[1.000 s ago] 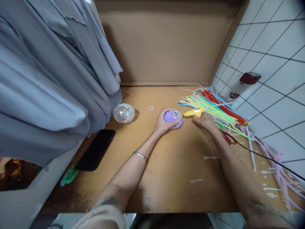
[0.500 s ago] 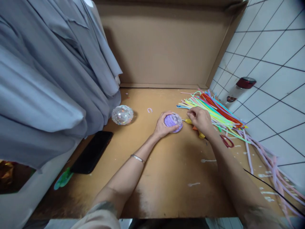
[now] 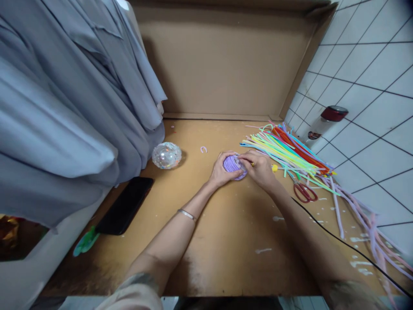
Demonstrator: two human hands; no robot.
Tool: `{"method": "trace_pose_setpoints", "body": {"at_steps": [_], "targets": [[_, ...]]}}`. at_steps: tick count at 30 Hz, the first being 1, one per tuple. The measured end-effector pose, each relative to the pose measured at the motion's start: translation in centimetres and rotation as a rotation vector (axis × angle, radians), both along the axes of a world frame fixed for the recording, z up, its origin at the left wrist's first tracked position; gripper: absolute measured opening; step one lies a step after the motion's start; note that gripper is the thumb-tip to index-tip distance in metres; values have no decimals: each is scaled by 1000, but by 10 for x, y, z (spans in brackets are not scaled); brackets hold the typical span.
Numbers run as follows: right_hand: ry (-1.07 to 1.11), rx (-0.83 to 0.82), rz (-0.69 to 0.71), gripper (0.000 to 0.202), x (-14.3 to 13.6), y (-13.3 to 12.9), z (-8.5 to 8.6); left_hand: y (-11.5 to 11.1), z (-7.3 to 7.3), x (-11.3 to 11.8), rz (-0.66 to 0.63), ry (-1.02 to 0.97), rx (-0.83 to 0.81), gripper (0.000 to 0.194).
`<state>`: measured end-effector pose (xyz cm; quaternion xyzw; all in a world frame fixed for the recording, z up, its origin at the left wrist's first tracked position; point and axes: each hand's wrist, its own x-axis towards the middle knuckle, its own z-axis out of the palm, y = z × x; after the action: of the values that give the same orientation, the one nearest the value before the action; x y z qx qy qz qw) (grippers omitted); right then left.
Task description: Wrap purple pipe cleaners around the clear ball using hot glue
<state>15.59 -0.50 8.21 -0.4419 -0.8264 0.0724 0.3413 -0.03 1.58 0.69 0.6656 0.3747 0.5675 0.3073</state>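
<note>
A round purple-wrapped ball [image 3: 231, 164] is held above the wooden table, with my left hand [image 3: 220, 170] wrapped round its left side. My right hand [image 3: 259, 168] is pinched at the ball's right side, its fingertips touching the surface; whatever is between them is too small to make out. Partly hidden behind the right hand is a yellow tool [image 3: 274, 168], with a black cord [image 3: 335, 235] running off to the lower right. A clear ball with coloured specks [image 3: 167, 155] and a small pale pink curved piece [image 3: 204, 149] lie left of my hands.
Colourful pipe cleaners [image 3: 284, 148] lie at the back right, beside red-handled scissors [image 3: 305, 192] and a red-lidded jar [image 3: 324, 122]. A black phone [image 3: 125, 206] and a green item [image 3: 86, 242] lie at left, near a hanging grey cloth [image 3: 80, 94]. Cardboard [image 3: 219, 64] stands behind.
My right hand has moved left from near the yellow tool onto the purple ball. The scissors and black cord show more. My left hand keeps its hold.
</note>
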Motion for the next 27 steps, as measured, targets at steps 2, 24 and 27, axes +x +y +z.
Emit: {"method": "trace_pose_setpoints", "body": {"at_steps": [2, 24, 27], "targets": [[-2, 10, 0, 27, 1, 1, -2, 0, 0, 0, -3, -1, 3, 58], [-7, 104, 69, 25, 5, 7, -13, 3, -5, 0, 22, 32, 89, 58], [-12, 89, 77, 25, 5, 7, -14, 3, -4, 0, 12, 20, 92, 56]]}}
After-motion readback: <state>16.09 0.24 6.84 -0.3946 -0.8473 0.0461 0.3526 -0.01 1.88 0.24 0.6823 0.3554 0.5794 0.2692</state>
